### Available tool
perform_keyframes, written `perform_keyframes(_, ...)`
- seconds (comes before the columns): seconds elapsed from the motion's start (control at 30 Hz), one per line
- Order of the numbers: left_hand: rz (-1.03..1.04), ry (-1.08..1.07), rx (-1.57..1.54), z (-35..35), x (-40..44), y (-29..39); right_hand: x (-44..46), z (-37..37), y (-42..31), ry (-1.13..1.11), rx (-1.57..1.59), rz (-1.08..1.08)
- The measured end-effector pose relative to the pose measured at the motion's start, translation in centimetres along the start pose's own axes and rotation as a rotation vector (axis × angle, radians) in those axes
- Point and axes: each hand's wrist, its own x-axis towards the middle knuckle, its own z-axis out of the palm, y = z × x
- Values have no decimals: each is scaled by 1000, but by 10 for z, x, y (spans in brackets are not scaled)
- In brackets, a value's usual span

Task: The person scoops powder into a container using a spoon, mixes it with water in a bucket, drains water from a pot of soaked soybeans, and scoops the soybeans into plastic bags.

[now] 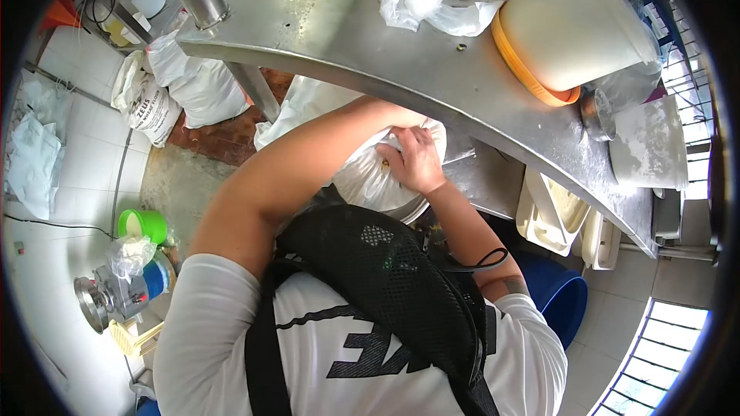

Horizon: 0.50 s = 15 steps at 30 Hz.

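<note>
A white plastic bag (370,177), bunched and bulging, sits close in front of my body below the steel table's edge. My right hand (416,158) is on top of the bag, its thumb and curled fingers pinching the gathered plastic. My left forearm reaches across above the bag, and the left wrist (405,114) passes beside the table edge. The fingers of my left hand are hidden there. Under the bag a curved rim (416,212) of a round container shows. More white plastic sheeting (297,108) spreads to the left of the bag.
The steel table (324,23) carries a large upturned tub with an orange rim (532,69), crumpled clear bags (432,0) and a metal cup (597,114). Cream trays (551,212) and a blue barrel (559,300) stand right. Flour sacks (154,100) and a green bucket (146,223) are left.
</note>
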Motion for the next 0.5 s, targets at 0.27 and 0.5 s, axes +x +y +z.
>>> perform_keyframes(0.27, -541, -30, -114, -37, -207, -62, 19, -4, -12, -185, 224, 362)
perform_keyframes(0.5, -708, 17, -709, 110, -254, -41, 46, 11, -2, 49, 443, 505)
